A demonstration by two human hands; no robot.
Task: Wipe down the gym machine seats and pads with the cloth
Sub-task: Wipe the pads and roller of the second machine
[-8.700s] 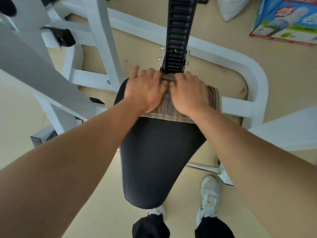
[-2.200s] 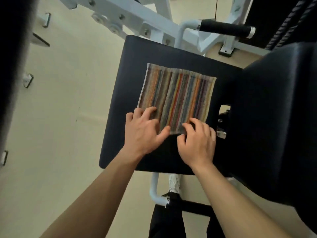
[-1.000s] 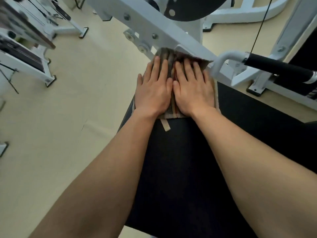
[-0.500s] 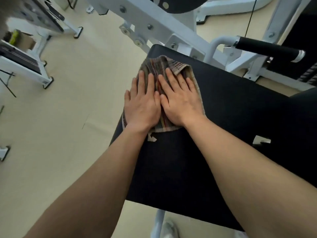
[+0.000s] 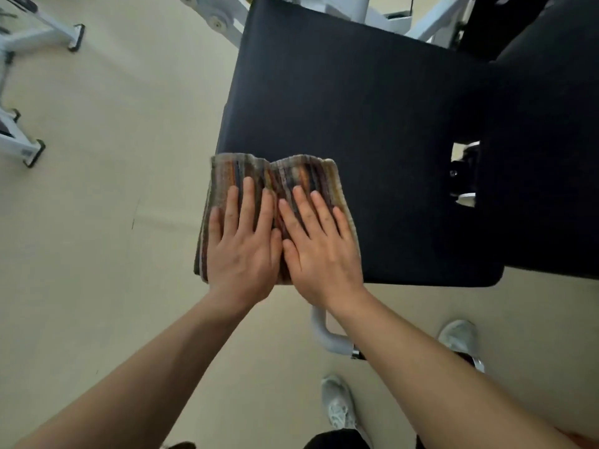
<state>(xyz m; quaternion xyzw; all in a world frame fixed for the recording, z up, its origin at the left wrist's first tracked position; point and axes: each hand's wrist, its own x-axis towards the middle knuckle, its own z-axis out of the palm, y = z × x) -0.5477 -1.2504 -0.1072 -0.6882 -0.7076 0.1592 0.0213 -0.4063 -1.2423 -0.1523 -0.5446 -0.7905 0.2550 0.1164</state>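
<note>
A striped, multicoloured cloth (image 5: 282, 176) lies on the near left corner of a black padded seat (image 5: 372, 108). My left hand (image 5: 241, 251) and my right hand (image 5: 321, 251) press flat on it side by side, palms down with fingers spread, holding it against the pad. The cloth's far edge is bunched up into folds, and its left edge hangs slightly over the side of the seat. My palms cover its near part.
A second black pad (image 5: 544, 124) rises at the right, with a gap and a bracket (image 5: 463, 176) between it and the seat. A white frame tube (image 5: 324, 332) sticks out under the seat's near edge. My shoes (image 5: 337, 406) stand on the beige floor. The feet of another machine (image 5: 32, 153) are at the left.
Both hands have dragged the cloth from the seat's far end back to its near left corner. The camera now looks more steeply down, so the floor and shoes show.
</note>
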